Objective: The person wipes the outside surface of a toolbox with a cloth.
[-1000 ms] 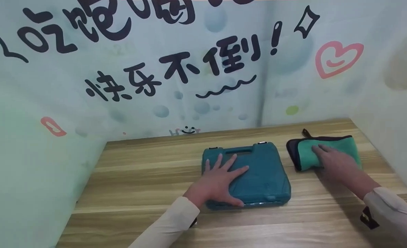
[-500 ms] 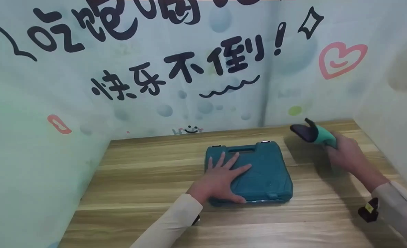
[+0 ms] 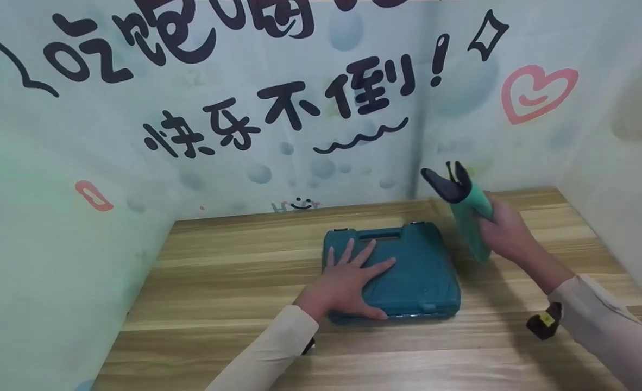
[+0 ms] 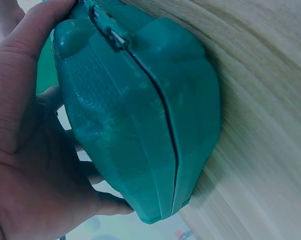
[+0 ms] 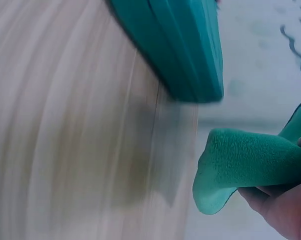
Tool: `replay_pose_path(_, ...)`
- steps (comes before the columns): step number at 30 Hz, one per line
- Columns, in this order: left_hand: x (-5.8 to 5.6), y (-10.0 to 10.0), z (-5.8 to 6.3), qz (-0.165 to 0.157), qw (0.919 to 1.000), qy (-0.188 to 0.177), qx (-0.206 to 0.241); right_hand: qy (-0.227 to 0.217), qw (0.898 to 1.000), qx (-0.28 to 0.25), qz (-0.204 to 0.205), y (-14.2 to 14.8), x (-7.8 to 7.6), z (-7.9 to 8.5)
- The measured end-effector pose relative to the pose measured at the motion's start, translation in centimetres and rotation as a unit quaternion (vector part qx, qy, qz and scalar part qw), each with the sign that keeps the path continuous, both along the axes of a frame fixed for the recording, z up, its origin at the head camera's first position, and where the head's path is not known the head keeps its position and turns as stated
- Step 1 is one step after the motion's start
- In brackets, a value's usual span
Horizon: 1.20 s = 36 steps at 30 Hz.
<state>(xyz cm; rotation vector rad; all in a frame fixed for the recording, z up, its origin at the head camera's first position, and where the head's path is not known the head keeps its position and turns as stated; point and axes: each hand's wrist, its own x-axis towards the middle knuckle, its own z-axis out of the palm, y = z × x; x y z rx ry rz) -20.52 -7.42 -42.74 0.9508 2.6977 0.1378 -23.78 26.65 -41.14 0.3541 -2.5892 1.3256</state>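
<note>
A teal plastic carrying case point(image 3: 419, 279) lies flat on the wooden table, its handle toward the back wall. Spread across its lid is my left hand point(image 3: 345, 285), fingers straight and thumb at the front edge. The left wrist view shows the case point(image 4: 120, 115) from its side, with the seam and a latch. To the right, my right hand point(image 3: 508, 231) grips a folded green cloth point(image 3: 467, 217) with dark trim and a small loop, held up above the table. In the right wrist view the cloth point(image 5: 255, 160) bends over and hangs down from the fingers.
The wooden table point(image 3: 234, 288) meets a printed back wall point(image 3: 218, 179) close behind the case, with side walls at left and right. A small black device point(image 3: 543, 323) hangs under the right sleeve point(image 3: 609, 320).
My right hand has gripped the cloth, lifted it off the table and carried it left toward the case. It now hangs folded from the hand. My left hand stays on the case.
</note>
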Motion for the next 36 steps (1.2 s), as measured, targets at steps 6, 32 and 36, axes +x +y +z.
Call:
replay_pose_path(6, -0.1, -0.3, -0.1, -0.001, 1.0, -0.003, 0.009, 0.015, 0.996, 0.036, 0.083, -4.8, -0.9, -1.2)
replay_pose_path(32, 0.0, -0.5, -0.6, -0.012, 0.9994, -0.004, 0.031, 0.088, 0.935, 0.314, 0.138, -7.4, -1.0, -4.3)
replay_pose_path(36, 0.0, -0.5, -0.6, -0.013, 0.9996, 0.001, 0.026, 0.091, 0.935, 0.313, 0.138, -7.4, -0.6, -4.3)
